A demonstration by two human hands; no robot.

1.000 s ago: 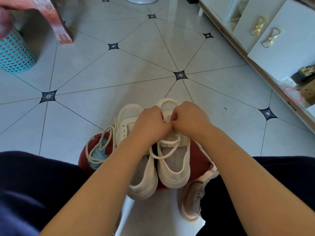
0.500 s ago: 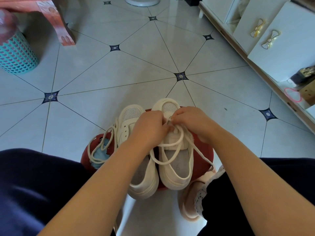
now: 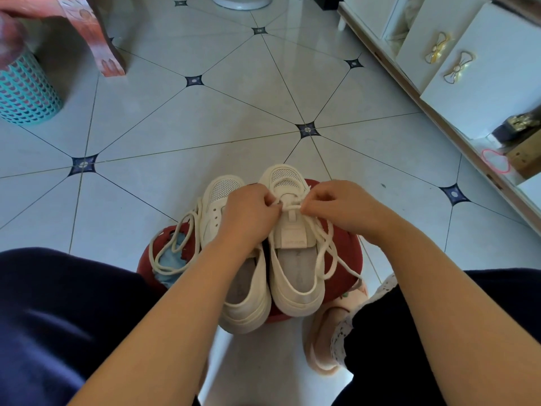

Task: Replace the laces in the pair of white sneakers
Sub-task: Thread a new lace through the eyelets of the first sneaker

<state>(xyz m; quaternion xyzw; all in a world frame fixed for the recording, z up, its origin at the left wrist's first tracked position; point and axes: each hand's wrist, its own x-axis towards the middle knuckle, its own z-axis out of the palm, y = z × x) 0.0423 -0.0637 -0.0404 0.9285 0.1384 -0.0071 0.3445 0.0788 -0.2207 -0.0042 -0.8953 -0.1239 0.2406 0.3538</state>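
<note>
Between the two sets of fingertips, a short run of the cream lace (image 3: 292, 207) lies straight across the right sneaker (image 3: 295, 259), at the eyelets nearest its toe. The left hand (image 3: 248, 215) has its fingers (image 3: 268, 200) curled in and pressed together, pinching the lace at that end. The right hand (image 3: 342, 206) does the same from the other side, with its fingers (image 3: 317, 197) bent and their tips closed on the lace. Whether either pinch also catches the edge of an eyelet is hard to tell, since the knuckles cover it.

Below the right fingers, the lace's two tails trail loosely down the outer side of the sneaker and onto the red stool (image 3: 348, 244) on which both shoes stand, toes pointing away from the person. Under the left palm and wrist sits the left sneaker (image 3: 234, 291), touching its mate, with its near eyelets bare. Out beyond the left fingers, a second lace (image 3: 151, 252) lies in loose loops over the stool's torn edge, just beside that sneaker.

Well apart from both hands, a teal basket (image 3: 26, 95) stands on the tiled floor (image 3: 205, 127), and a white cabinet (image 3: 483, 83) runs along the far right.
</note>
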